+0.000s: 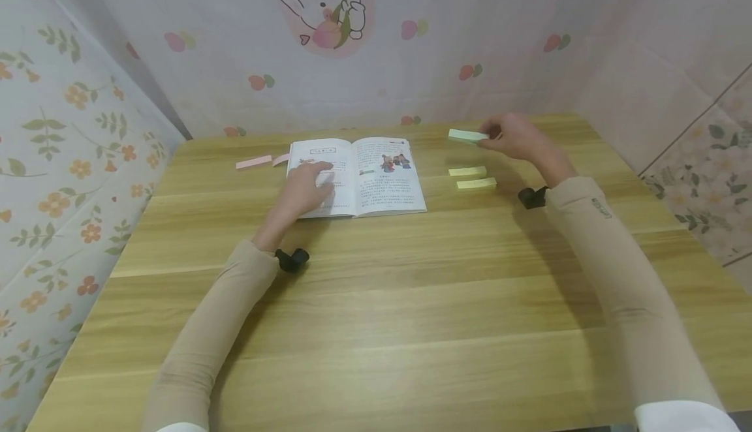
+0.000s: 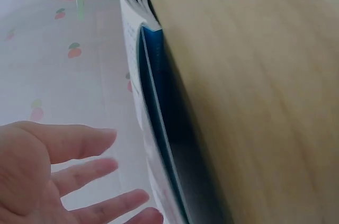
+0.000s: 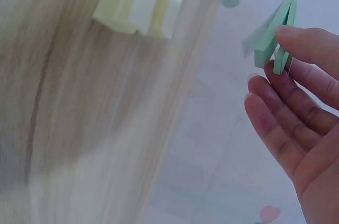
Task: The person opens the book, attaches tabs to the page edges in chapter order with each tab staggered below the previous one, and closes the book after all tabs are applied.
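Observation:
An open book [image 1: 384,194] with printed text and small pictures lies on the wooden table. Over its left page is my left hand [image 1: 301,189], its fingers loosely extended and holding nothing; I cannot tell whether they touch the paper. My right hand [image 1: 516,138] pinches pale green sticky notes [image 1: 466,136] between thumb and fingers, to the right of the book. In the right wrist view the green strips [image 3: 287,15] fan apart at one end. Two yellow sticky-note pads [image 1: 476,184] lie nearer me on the table, below the right hand.
A pink sticky-note strip [image 1: 254,162] lies left of the book, and another pink piece [image 1: 281,159] sits at the book's left edge. Behind the table [image 1: 376,301] hangs a printed curtain [image 1: 376,86]; a floral cloth [image 1: 70,158] hangs at the left.

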